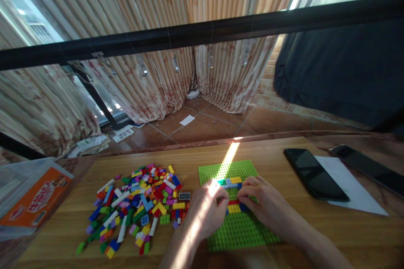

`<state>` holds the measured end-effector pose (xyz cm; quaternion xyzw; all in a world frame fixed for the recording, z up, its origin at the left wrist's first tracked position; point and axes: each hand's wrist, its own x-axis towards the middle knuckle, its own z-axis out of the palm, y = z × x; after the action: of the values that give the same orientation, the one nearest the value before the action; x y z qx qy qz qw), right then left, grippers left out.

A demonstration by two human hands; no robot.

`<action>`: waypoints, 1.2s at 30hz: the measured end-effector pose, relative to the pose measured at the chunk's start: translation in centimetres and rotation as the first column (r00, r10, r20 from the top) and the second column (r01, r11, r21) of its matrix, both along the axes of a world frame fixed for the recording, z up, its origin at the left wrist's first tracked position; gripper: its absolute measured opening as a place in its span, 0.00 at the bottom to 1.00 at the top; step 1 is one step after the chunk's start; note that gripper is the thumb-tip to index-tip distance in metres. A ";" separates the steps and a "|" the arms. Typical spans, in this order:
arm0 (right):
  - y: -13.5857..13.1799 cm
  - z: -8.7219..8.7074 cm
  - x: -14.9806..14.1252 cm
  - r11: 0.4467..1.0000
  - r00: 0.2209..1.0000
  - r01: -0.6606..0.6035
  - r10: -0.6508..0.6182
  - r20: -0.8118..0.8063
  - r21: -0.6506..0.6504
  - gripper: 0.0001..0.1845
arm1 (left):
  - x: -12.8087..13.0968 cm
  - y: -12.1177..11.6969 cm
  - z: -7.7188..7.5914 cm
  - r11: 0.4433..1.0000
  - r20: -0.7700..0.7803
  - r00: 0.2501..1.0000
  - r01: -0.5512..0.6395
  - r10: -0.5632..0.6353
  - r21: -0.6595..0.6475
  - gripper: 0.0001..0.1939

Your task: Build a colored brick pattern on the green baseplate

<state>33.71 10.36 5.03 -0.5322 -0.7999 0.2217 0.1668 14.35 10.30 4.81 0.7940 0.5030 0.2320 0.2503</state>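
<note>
over the green baseplate (240, 231), both hands (210, 208) touch bricks (234, 208); grip unclear.

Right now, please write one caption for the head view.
Two hands work at coloured bricks on a green baseplate.

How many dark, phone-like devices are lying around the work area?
2. One black phone lies right of the green baseplate, partly over a white sheet; the other dark device lies farther right, running out of view. I see no others.
</note>
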 end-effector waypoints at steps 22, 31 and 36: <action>0.2 -1.5 0.2 0.931 0.935 0.348 -0.353 -0.027 -0.111 0.07 | 1.3 0.7 0.8 0.937 0.021 0.955 -0.287 0.297 -0.201 0.21; 0.2 -1.5 0.1 0.932 0.936 0.343 -0.350 -0.042 -0.115 0.06 | 1.3 0.5 1.2 0.946 0.007 0.966 -0.250 0.257 -0.207 0.22; 0.4 -1.5 0.2 0.930 0.939 0.331 -0.342 -0.046 -0.157 0.07 | 1.5 0.4 1.2 0.936 0.003 0.957 -0.282 0.290 -0.212 0.23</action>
<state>33.95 10.72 3.52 -0.6637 -0.6717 0.2673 0.1918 15.84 10.70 6.05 0.6776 0.6304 0.2253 0.3044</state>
